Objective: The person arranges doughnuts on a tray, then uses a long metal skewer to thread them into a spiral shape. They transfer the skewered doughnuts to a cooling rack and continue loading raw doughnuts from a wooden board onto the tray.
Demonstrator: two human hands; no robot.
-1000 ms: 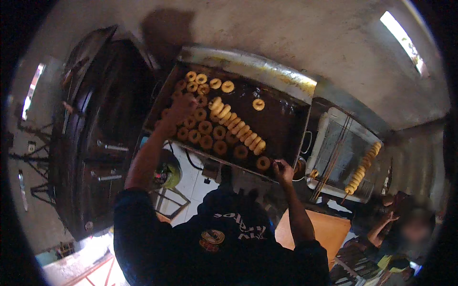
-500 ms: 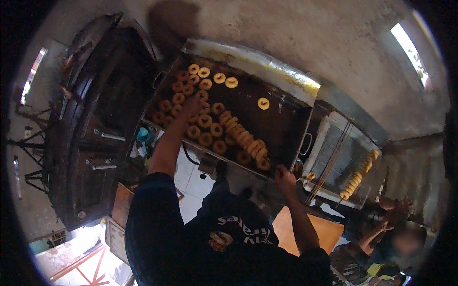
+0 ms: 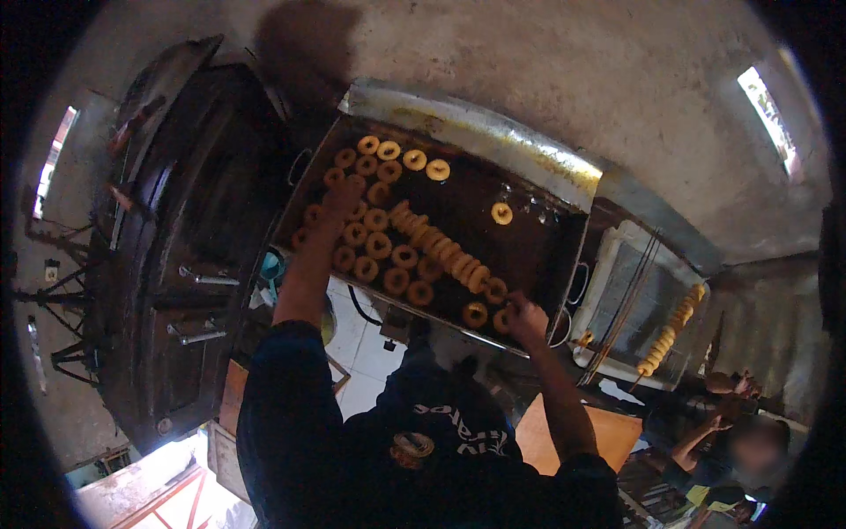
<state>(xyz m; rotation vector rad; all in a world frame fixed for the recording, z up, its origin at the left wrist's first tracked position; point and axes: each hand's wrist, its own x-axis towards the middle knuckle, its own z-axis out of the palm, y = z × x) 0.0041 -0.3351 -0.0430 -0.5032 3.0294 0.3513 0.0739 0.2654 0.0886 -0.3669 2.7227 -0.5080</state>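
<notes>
My right hand [image 3: 526, 319] is closed at the near right edge of a wide dark pan [image 3: 538, 256], in line with a diagonal row of ring doughnuts [image 3: 438, 247]. A thin stick seems to run through the row; its held end is hard to see. My left hand [image 3: 345, 192] reaches over the pan's left part, among loose brown doughnuts, its fingers too dim to make out. Paler doughnuts lie along the far side, one pale doughnut [image 3: 501, 213] apart from the others. Two doughnuts lie close to my right hand, by the near edge.
Right of the pan, a pale-rimmed tray [image 3: 623, 238] holds long thin sticks [image 3: 621, 304] and a loaded skewer of doughnuts [image 3: 671, 331]. A dark cabinet [image 3: 198, 220] stands at left, with a turquoise cup [image 3: 271, 264] near it. Another person [image 3: 736, 450] is at the lower right.
My right hand and the doughnut row have shifted up and left across the pan, showing more of the doughnuts at the near edge. My left hand has moved slightly left. The view has shifted too.
</notes>
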